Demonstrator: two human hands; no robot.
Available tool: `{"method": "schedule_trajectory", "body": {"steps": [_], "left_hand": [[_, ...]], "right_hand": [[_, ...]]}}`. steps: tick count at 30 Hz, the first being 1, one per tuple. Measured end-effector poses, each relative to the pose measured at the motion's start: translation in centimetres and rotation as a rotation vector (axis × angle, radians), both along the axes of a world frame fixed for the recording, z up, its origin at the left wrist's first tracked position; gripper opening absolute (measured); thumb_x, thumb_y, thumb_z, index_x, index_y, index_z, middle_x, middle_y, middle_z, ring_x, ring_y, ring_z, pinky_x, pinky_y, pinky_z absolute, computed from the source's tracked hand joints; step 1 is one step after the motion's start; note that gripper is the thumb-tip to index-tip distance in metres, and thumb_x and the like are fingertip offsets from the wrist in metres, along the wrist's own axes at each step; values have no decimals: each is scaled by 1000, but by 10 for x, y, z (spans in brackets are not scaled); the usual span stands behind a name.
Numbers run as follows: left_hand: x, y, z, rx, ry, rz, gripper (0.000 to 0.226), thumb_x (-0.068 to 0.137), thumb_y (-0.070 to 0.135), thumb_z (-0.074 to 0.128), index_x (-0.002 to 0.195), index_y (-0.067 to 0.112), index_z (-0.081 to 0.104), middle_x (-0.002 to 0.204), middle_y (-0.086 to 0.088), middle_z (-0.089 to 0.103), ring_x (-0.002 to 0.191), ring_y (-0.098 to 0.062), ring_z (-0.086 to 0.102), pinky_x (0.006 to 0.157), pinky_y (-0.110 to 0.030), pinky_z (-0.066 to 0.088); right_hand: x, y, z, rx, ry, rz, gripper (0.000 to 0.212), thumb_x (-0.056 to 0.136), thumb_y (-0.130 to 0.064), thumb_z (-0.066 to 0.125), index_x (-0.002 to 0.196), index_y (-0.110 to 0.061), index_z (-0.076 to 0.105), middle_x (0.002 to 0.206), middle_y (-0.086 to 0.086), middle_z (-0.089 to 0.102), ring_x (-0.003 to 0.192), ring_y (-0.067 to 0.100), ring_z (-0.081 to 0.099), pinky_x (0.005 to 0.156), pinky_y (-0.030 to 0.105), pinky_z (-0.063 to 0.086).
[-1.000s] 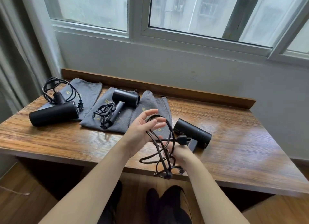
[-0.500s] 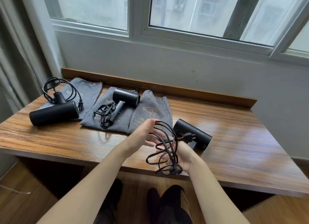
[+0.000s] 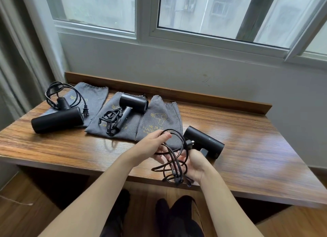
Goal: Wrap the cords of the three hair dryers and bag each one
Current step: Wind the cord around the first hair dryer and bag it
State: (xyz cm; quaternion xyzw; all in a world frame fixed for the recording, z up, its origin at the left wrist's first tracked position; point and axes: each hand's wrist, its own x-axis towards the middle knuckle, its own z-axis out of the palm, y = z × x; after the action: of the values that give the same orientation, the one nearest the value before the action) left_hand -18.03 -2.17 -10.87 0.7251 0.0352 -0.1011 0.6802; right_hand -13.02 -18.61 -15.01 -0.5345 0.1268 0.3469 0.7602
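Three black hair dryers lie on a wooden table (image 3: 247, 148), each by a grey cloth bag. The left dryer (image 3: 57, 119) rests on the left bag (image 3: 93, 95) with its cord looped loosely. A second dryer (image 3: 133, 103) lies on the middle bag (image 3: 131, 128), its cord bunched. The right dryer (image 3: 207, 143) sits beside the right bag (image 3: 159, 120). Its black cord (image 3: 174, 167) hangs in loops over the table's front edge. My left hand (image 3: 155, 144) grips the top of those loops. My right hand (image 3: 193, 163) holds the coil from the right, beside the plug.
A raised wooden lip (image 3: 168, 93) runs along the table's back edge under a white window sill (image 3: 194, 42). A grey curtain (image 3: 16, 68) hangs at the left. My knees (image 3: 177, 217) show below the front edge.
My left hand has closed its fingers around the top of the cord loops, after being spread inside them. The coil has tightened and shifted slightly right, towards the dryer.
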Motion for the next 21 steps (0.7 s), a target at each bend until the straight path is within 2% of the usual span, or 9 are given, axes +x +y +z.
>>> {"method": "schedule_trajectory", "body": {"steps": [2,4,7,9,11,14,16,19,21], "left_hand": [[4,0,-5,6,-29,82,21,102,26,51,115,10,55,67,2,57,55,-8,59,55,-29,54],[8,2,-10,-79,-18,194,12,101,21,54,108,12,57,75,-1,50,52,-6,55,55,-29,51],[12,2,-14,-284,13,319,7,101,16,52,106,12,55,75,-1,46,46,-4,52,52,-28,54],[13,5,-15,-373,19,393,11,102,18,51,110,10,54,77,-4,48,53,-7,53,54,-30,57],[16,10,-18,-437,32,464,17,102,19,51,115,8,52,81,-6,49,62,-11,54,59,-33,59],[19,12,-20,-497,23,533,19,103,19,49,117,6,49,74,-5,47,53,-7,47,62,-35,58],[20,11,-21,-545,15,565,17,104,20,47,114,6,47,69,-3,44,46,-6,40,59,-34,58],[20,11,-23,-672,41,582,19,105,25,45,113,7,45,69,-2,42,44,-6,37,62,-38,60],[16,12,-21,-751,56,569,27,105,32,44,118,8,44,76,-4,43,46,-6,37,61,-37,60]], "right_hand": [[3,1,-4,-67,-16,-51,32,103,-21,36,92,-2,59,102,23,62,79,34,69,52,37,58],[3,4,-9,-168,-106,-124,21,101,-16,41,92,-6,57,105,18,57,86,34,64,52,37,57],[1,0,-9,-543,-477,-195,8,97,-21,55,94,-16,60,110,10,62,98,26,63,73,42,58],[-10,-8,-1,-772,-752,-258,5,91,-18,62,92,-22,60,104,1,59,92,11,58,80,25,49],[-23,-16,5,-731,-937,-242,18,87,-6,63,88,-23,61,93,-1,60,79,8,56,68,16,42],[-39,-24,2,-618,-1039,57,32,81,5,59,88,-25,66,76,1,64,65,7,54,59,21,43],[-44,-23,-2,-638,-1078,173,31,78,-3,66,91,-30,67,79,-5,66,69,6,56,61,22,45],[-45,-16,-2,-635,-1176,103,26,74,-19,79,89,-36,66,87,-11,65,75,13,60,62,24,49],[-42,-12,-3,-648,-1212,35,15,78,-20,80,81,-29,68,84,-9,65,70,14,61,59,23,48]]}}
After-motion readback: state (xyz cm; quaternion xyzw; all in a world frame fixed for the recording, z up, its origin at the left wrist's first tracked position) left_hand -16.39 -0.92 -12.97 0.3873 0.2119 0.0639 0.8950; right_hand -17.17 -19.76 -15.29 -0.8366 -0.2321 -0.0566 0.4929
